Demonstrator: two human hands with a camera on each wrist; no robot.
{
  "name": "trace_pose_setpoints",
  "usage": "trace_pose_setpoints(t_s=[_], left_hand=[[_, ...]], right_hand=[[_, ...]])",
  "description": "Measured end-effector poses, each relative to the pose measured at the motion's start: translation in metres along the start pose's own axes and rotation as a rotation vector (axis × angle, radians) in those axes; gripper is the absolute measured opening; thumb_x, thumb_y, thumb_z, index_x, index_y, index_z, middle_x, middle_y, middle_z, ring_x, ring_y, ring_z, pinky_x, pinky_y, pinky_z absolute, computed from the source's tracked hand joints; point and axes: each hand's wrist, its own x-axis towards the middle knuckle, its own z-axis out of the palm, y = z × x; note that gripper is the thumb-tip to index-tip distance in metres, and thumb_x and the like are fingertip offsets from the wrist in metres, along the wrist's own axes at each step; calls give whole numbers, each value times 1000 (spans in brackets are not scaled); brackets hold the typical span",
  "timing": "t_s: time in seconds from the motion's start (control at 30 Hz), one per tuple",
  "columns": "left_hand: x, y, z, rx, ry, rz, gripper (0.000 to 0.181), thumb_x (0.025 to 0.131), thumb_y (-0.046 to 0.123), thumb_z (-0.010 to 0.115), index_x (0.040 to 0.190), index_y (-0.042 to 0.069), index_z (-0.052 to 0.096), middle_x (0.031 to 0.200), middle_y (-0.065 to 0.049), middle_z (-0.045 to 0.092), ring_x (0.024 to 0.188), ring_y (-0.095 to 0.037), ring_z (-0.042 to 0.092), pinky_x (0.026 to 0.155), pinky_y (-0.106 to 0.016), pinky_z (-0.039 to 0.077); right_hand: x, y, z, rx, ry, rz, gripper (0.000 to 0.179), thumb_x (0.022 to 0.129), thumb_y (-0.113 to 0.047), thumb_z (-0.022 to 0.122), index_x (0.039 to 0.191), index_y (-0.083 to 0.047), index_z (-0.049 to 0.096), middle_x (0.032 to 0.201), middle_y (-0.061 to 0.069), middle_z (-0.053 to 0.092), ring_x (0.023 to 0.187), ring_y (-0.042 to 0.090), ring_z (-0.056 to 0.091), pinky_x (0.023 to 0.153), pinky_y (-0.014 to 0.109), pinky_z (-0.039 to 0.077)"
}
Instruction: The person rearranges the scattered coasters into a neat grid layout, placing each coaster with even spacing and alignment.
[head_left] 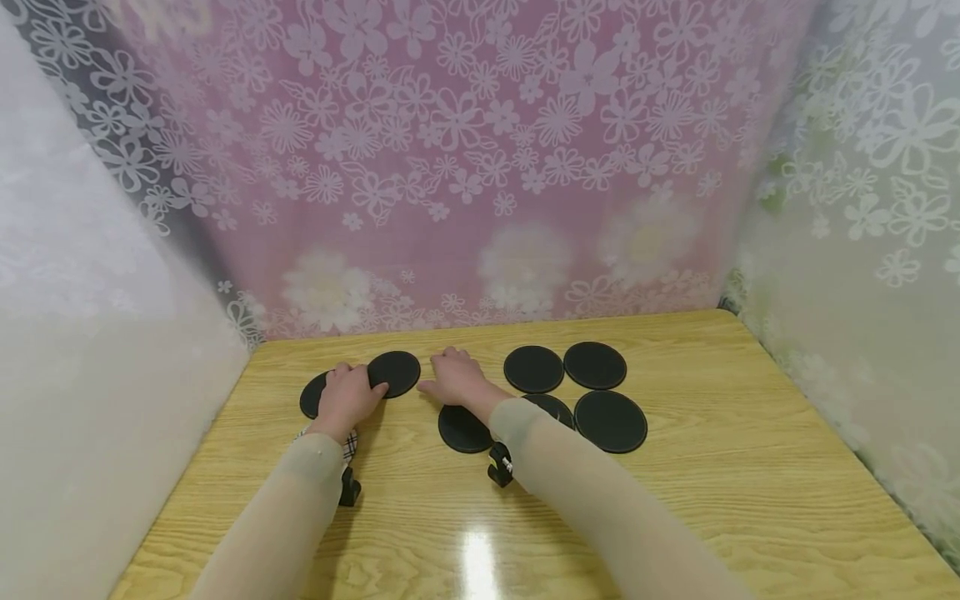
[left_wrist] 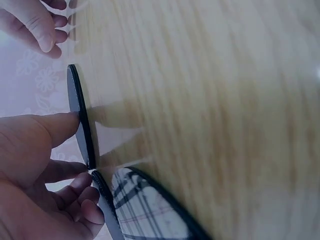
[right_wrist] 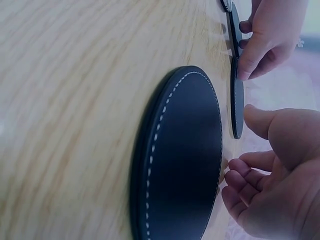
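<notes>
Several round black coasters with stitched rims lie on the table. My left hand [head_left: 348, 396] is over the two at the left: its thumb rests on the right one [head_left: 395, 372], and its palm and fingers cover part of the left one [head_left: 311, 395]. In the left wrist view the thumb presses on that coaster [left_wrist: 76, 95], with a fingertip at the seam between the two. My right hand [head_left: 457, 379] holds nothing, its fingers spread low over the table, right of that coaster. Behind its wrist lies another black coaster [right_wrist: 185, 155].
At the right, black coasters [head_left: 534, 369] stand in a close group, one partly hidden under the right sleeve. A plaid coaster [left_wrist: 150, 210] lies near the left wrist. Pink floral cloth [head_left: 487, 167] backs the wooden table [head_left: 720, 467], with pale sheets at both sides.
</notes>
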Motion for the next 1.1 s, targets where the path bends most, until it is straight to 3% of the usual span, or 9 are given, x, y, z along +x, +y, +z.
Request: trace_pose_setpoints(t_s=[0.27,0.57,0.87,1.1], left_hand=[[3,0,-3,-7,-13,-45,69,111,41,68,148,-15,55,149,-42,45,139,-59,43,105,-70,48],[-1,5,-7,-33,-1,-35,68,108,43,72,139,-17,60,142,-42,49,133,-59,48,105,-69,48],[-2,7,-4,-99,20,-17,51,104,40,78,109,-10,69,127,-37,59,126,-59,54,101,-68,50],[4,7,3,-114,38,-42,61,102,38,81,129,-14,63,127,-35,61,125,-56,58,104,-66,50]], right_hand=[[-2,-4,-3,4,3,8,55,112,-47,63,153,-10,66,156,16,55,142,37,51,118,54,43],[-5,-7,-6,29,9,22,50,112,-43,65,152,-12,68,153,15,57,140,37,52,116,55,44],[-3,-7,-3,38,11,50,45,113,-40,64,150,-14,69,149,14,59,137,37,53,114,55,45],[-2,-8,-3,66,29,71,42,113,-36,65,146,-12,72,144,14,63,134,36,55,114,54,45]])
